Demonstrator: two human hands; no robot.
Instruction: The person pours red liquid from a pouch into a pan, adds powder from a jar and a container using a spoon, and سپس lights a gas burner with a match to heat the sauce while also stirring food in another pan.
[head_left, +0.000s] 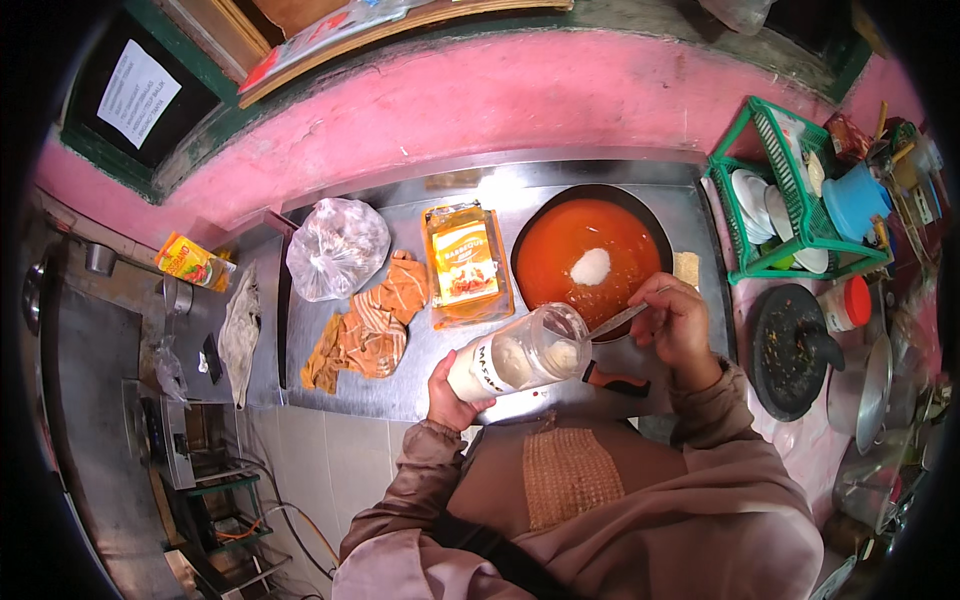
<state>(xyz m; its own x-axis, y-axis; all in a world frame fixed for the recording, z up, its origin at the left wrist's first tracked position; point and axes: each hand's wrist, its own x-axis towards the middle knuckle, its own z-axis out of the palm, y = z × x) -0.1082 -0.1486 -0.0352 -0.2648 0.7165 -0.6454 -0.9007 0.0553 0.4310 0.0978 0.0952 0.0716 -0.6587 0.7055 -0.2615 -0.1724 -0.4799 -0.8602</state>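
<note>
My left hand (450, 401) is wrapped around the base of a clear plastic jar (510, 360) of whitish powder, which bears handwriting. The jar leans, its uncovered mouth facing up and to the right. In my right hand (671, 322) I grip a metal spoon (619, 319) by its handle; its lower end points into the jar's mouth. Just beyond both hands stands a dark round pan (592, 190) of orange-red sauce (547, 244). A mound of white powder (591, 267) lies on the sauce. Part of the pan is hidden by the jar and my right hand.
Left of the pan on the steel table lie an orange sauce pouch (466, 266), an orange striped cloth (375, 322) and a filled plastic bag (337, 247). A black-and-orange handle (619, 381) lies near the front edge. Rightward are a green rack (799, 172) and a stone mortar (784, 360).
</note>
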